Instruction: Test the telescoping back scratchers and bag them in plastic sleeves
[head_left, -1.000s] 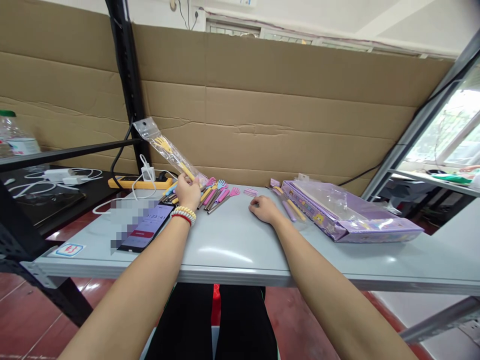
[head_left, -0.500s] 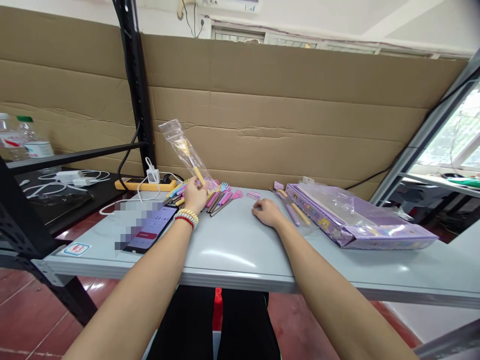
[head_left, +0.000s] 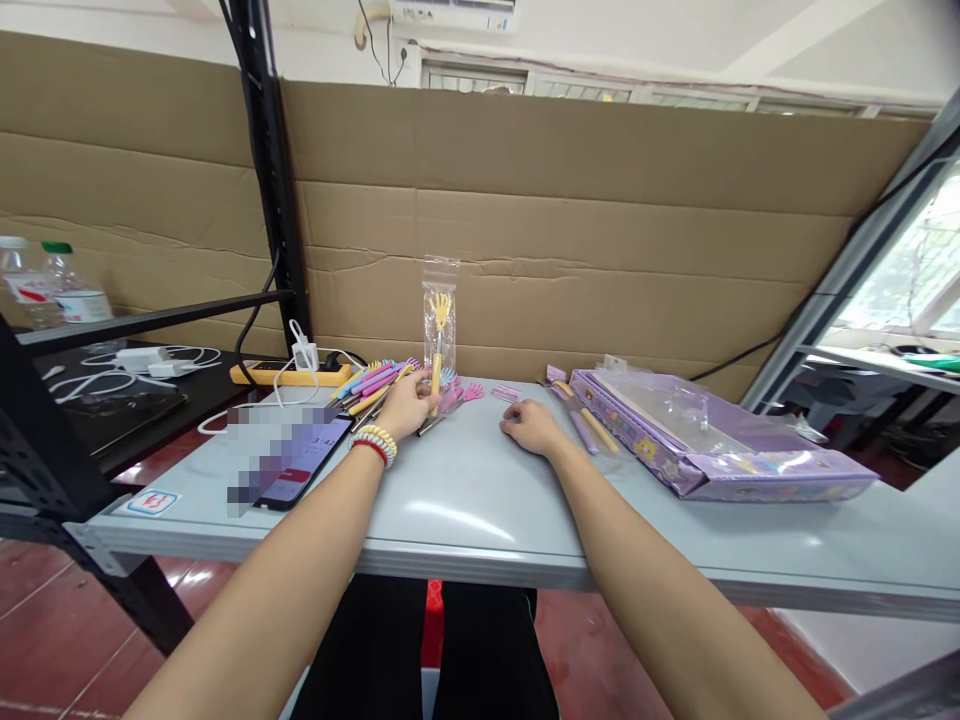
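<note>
My left hand (head_left: 409,402) is closed around the handle of a yellow back scratcher (head_left: 439,315). It stands upright inside a clear zip bag (head_left: 442,268), its hand-shaped head at the top. Behind and beside that hand lies a pile of back scratchers (head_left: 371,382) in pink, purple, yellow and blue, some with metal rods showing. My right hand (head_left: 531,426) rests on the table with its fingers loosely bent, and nothing shows in it. Just beyond it are small pink labels (head_left: 506,393). To its right, bagged purple and yellow back scratchers (head_left: 589,420) lie beside the box.
An open purple printed box (head_left: 772,475) with clear plastic in it sits on the right of the grey table (head_left: 465,500). At left are a phone (head_left: 304,465), a yellow power strip (head_left: 292,373) and white cables. A cardboard panel (head_left: 562,220) stands behind.
My left hand has turned the bagged yellow back scratcher from leaning left to upright and brought it slightly right. My right hand stays in place.
</note>
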